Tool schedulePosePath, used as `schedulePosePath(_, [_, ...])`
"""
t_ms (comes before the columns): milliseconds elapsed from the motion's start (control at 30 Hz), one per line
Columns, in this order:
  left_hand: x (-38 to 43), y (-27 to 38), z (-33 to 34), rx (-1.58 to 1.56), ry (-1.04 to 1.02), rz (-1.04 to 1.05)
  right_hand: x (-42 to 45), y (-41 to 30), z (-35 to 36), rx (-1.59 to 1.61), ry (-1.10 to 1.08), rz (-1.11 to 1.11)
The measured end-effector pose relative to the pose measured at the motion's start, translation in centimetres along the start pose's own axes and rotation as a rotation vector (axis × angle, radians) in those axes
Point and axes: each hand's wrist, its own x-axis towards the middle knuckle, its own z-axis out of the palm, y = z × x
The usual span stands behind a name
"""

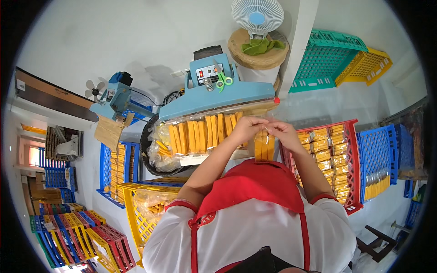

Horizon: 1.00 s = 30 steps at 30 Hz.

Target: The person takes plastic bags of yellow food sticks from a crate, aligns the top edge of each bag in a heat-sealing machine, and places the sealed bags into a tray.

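Between them, my left hand [250,128] and my right hand [284,135] pinch the top edge of a clear plastic pouch [264,147]. Several yellow-orange sticks, apparently food, stand side by side in it, just above the red apron [254,184]. Beyond my hands is a blue impulse sealer [218,95] with a long jaw and a lit red switch. Green-handled scissors [224,81] lie on its top. Along the sealer's front, a row of similar filled pouches [196,136] rests to the left of my hands, partly covered by my left forearm.
A red crate [355,163] of packed pouches stands at right, beside a blue crate [377,150]. At left are a black basket [146,150] with plastic bags and a yellow crate [131,211]. A white fan [257,17] stands behind the sealer; a second sealer [114,100] is far left.
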Motion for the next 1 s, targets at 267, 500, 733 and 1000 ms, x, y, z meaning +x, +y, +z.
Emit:
schedulePosePath(267, [-0.5, -0.2, 0.2, 0.111, 0.052, 0.100, 0.1, 0.9, -0.6, 0.071, 0.111, 0.125])
schedulePosePath(500, [0.0, -2.3, 1.8, -0.126, 0.185, -0.066, 0.3, 1.3, -0.5, 0.041, 0.236, 0.134])
schedulePosePath(733, [1.2, -6.4, 5.7, 0.044, 0.349, 0.057, 2.1, 5.1, -1.8, 0.365, 0.470, 0.198])
schedulePosePath(1000, [4.5, -7.4, 5.1, -0.014, 0.534, -0.192, 7.4, 6.8, -2.2, 0.433, 0.461, 0.369])
